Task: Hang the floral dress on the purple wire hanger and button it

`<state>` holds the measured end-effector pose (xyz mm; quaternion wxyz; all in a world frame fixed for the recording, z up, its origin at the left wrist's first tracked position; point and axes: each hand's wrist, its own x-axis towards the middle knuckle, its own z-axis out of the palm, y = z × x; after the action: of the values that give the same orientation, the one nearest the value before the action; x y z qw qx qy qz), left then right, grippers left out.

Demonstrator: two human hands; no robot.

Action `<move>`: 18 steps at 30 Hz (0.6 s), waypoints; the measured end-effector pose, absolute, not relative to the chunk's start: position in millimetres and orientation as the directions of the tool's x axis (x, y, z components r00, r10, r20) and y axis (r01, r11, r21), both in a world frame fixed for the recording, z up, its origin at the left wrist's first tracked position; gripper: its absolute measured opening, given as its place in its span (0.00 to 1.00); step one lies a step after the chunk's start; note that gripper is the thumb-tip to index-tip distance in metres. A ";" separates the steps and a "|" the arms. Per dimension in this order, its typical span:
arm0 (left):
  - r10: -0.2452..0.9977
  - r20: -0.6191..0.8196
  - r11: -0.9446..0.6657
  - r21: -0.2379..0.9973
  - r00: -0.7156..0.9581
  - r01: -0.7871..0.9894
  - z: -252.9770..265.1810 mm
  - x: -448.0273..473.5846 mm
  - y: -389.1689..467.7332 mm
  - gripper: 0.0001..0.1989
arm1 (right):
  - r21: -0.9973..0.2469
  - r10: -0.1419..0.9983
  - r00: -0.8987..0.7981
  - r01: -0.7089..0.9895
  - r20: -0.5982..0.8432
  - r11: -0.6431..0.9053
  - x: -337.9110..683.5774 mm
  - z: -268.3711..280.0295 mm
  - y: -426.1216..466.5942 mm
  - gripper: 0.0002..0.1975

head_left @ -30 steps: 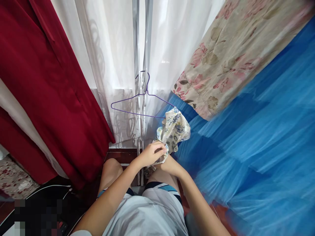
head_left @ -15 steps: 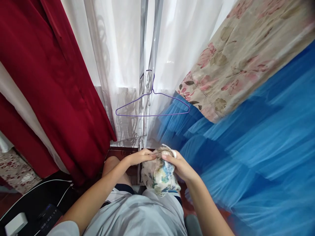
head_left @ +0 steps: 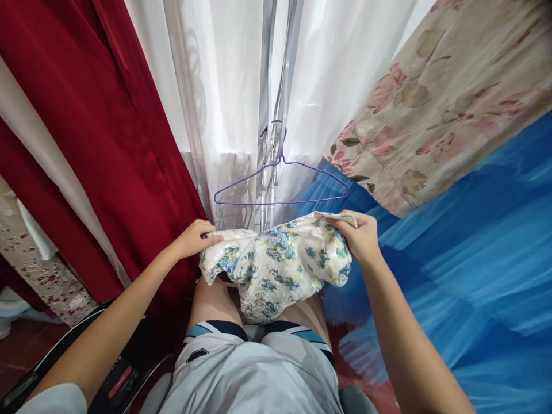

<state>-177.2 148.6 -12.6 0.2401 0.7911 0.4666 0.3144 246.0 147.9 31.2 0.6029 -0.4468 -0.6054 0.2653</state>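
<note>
A white garment with a blue, green and yellow flower print (head_left: 276,264) is stretched sideways above my thighs. My left hand (head_left: 196,237) pinches its upper left corner between thumb and fingers. At the opposite upper corner, my right hand (head_left: 361,234) grips the edge, thumb on top. The cloth sags between the two hands, and its lower middle part hangs down between my knees. Just beyond the cloth hangs a purple wire hanger (head_left: 281,201) with nothing on it, apart from both hands.
Dark red cloth (head_left: 142,161) hangs at the left, white curtains (head_left: 224,86) behind. On the right are a beige flowered cloth (head_left: 401,126) and blue tulle (head_left: 452,276). A dark surface with a black device (head_left: 121,379) is at lower left.
My hands have moved apart and forward, spreading the garment that was bunched up between them. Its flower print now faces up across the full width. The hanger still hangs in place.
</note>
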 end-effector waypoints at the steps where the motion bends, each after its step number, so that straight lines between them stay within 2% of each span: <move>1: 0.876 0.336 -0.482 0.587 0.347 0.651 -3.0 -183.8 151.8 0.19 | -0.812 0.826 0.113 0.298 0.552 0.502 246.7 36.4 158.1 0.11; 3: 0.846 0.439 -0.493 0.426 0.303 0.758 16.2 -194.2 161.4 0.15 | -0.724 0.768 0.090 0.418 0.634 0.548 246.2 46.4 176.9 0.10; 5: 0.849 0.467 -0.449 0.392 0.247 0.803 33.9 -199.1 174.3 0.14 | -0.639 0.710 0.084 0.518 0.699 0.569 243.4 55.1 193.5 0.08; 7: 0.860 0.461 -0.438 0.452 0.217 0.777 49.9 -197.4 186.9 0.13 | -0.547 0.645 0.065 0.598 0.762 0.586 240.3 60.9 208.4 0.06; 10: 0.837 0.492 -0.532 0.624 0.241 0.572 71.7 -182.6 198.0 0.14 | -0.490 0.617 0.051 0.661 0.785 0.569 239.9 60.9 228.0 0.07; 12: 0.843 0.467 -0.537 0.748 0.265 0.389 84.0 -167.7 200.2 0.15 | -0.537 0.698 0.044 0.674 0.715 0.507 243.2 55.0 238.1 0.09; 15: 0.893 0.359 -0.409 0.899 0.271 0.158 96.5 -147.1 201.9 0.15 | -0.630 0.840 -0.028 0.648 0.542 0.428 250.8 44.0 244.8 0.13; 18: 0.919 0.293 -0.287 0.956 0.265 -0.064 101.7 -137.8 206.5 0.12 | -0.695 0.867 -0.096 0.558 0.489 0.454 258.9 40.1 240.1 0.14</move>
<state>-137.8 206.5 101.7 0.4902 0.6263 0.3412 0.5010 258.9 240.1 40.1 0.4557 -0.4944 -0.7205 0.1697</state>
